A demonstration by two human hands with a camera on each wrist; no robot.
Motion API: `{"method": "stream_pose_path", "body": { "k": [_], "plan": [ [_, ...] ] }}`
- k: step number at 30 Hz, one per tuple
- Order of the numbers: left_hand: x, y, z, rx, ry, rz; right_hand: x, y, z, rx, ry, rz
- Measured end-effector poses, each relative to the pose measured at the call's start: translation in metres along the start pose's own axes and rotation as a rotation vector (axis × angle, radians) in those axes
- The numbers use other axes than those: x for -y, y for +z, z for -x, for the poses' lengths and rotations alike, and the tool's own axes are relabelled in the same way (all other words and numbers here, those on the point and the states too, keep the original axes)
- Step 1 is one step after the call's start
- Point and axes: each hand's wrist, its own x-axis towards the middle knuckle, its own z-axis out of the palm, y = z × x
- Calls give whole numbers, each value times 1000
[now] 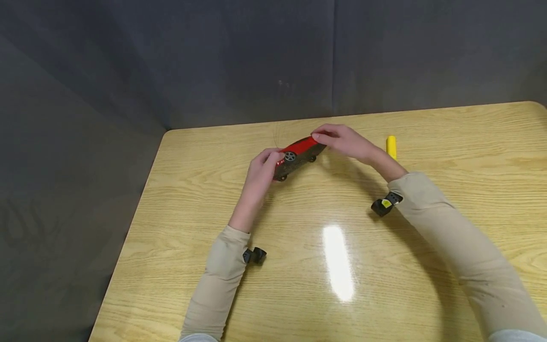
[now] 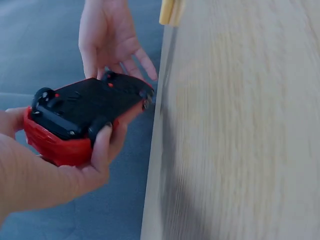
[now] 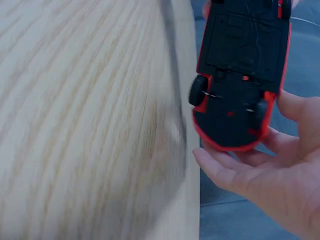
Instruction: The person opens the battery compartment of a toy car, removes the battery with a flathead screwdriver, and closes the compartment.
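Note:
A red toy car [image 1: 299,148] with a black underside is held up over the back of the table, tilted. In the left wrist view its black underside [image 2: 82,105] and wheels face the camera. My left hand [image 1: 262,166] grips one end, thumb and fingers on opposite sides of the body. At the other end is my right hand [image 1: 344,141], its thumb along the side and its fingers around the rounded end, as the right wrist view shows. That end of the car [image 3: 230,130] partly covers the right fingertips.
The wood-grain table [image 1: 299,266] has its back edge just behind the car, against a dark grey curtain [image 1: 256,61]. A small yellow object [image 1: 391,146] is on the table beside my right forearm. A thin dark line curves up near the car.

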Motion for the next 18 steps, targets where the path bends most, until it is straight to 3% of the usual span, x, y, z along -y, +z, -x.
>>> {"method": "stream_pose_path", "body": {
  "k": [4, 7, 13, 18],
  "plan": [
    [-3, -2, -5, 23, -69, 167, 0, -3, 4, 1, 68, -221],
    [-5, -3, -8, 54, -87, 245, 3, -4, 7, -15, 79, -306],
    [-9, -6, -12, 116, -100, 351, 7, -5, 17, -78, 63, -351],
    [-12, -7, -15, 137, -107, 359, 8, -6, 25, -118, 41, -352]
  ]
}}
